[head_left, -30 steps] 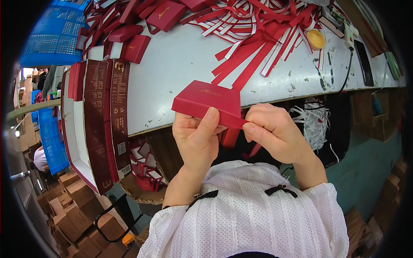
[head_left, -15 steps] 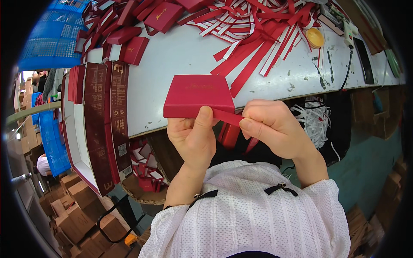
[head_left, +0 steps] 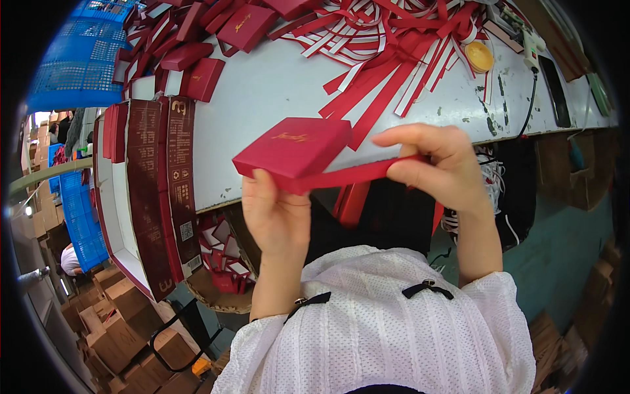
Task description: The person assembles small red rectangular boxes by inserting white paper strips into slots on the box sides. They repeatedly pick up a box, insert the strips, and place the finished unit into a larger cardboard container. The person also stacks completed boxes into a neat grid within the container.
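My left hand grips a flat red gift box by its near edge, thumb on the front side and the other fingers underneath. The box is tilted, and gold lettering shows on its lid. From its front side a red ribbon strip runs off to the right. The strip's far end lies in my right hand, whose curled fingers are closed on it, while the index finger stretches out above. A heap of red and white ribbon strips lies on the white table beyond the box.
Many red boxes are piled at the table's far left. An open dark red carton stands along its left side. A yellow roll, a power strip and a phone lie at the right. Brown cartons stack lower left.
My right hand has moved right and up, drawing the ribbon strip out longer from the box. The box has turned and shifted slightly left with my left hand.
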